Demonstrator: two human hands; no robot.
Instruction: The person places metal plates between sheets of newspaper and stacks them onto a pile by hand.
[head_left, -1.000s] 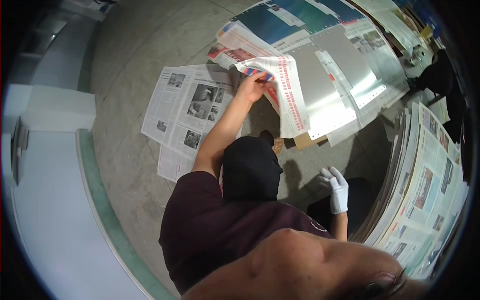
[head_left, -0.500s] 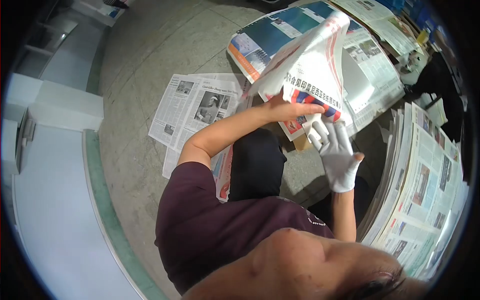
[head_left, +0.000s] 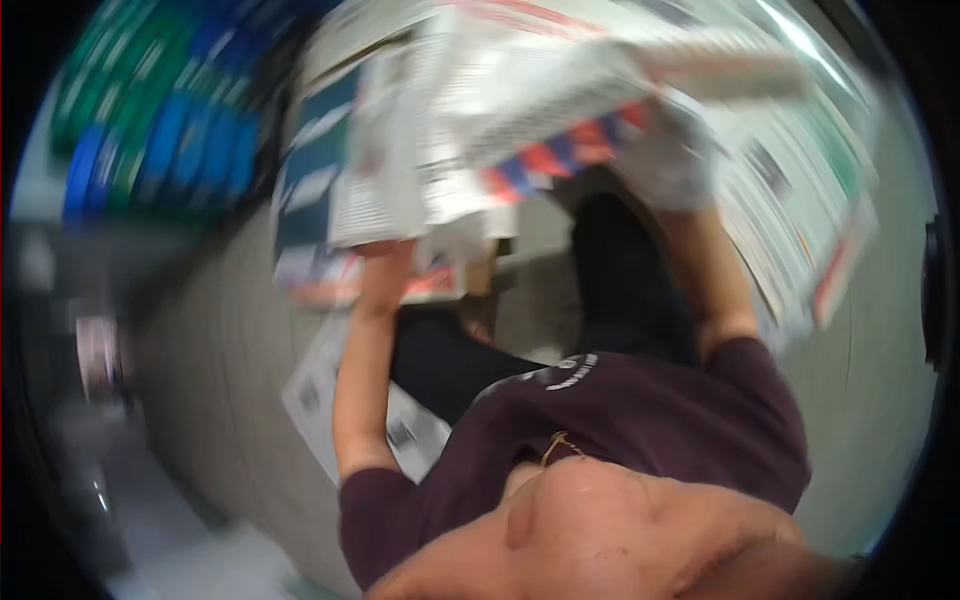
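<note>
A newspaper (head_left: 450, 150) with a red-and-blue striped band spreads between my two hands, blurred by motion. My left hand (head_left: 385, 250) is bare and grips its left side from below; the sheet covers most of the fingers. In a white glove, my right hand (head_left: 672, 155) is closed at the right end of the striped edge, smeared by the movement. Beneath the held newspaper lies a pile with a dark teal printed page (head_left: 318, 165).
To my right stands a tall stack of newspapers (head_left: 800, 200). Loose newspaper sheets (head_left: 320, 390) lie on the floor by my left leg. Blue and green stacked items (head_left: 170, 130) are at the far left, too blurred to name.
My view has swung round to the right. The newspaper, raised and folded over before, is now spread wide. My gloved right hand has gone from spread fingers to holding its right end.
</note>
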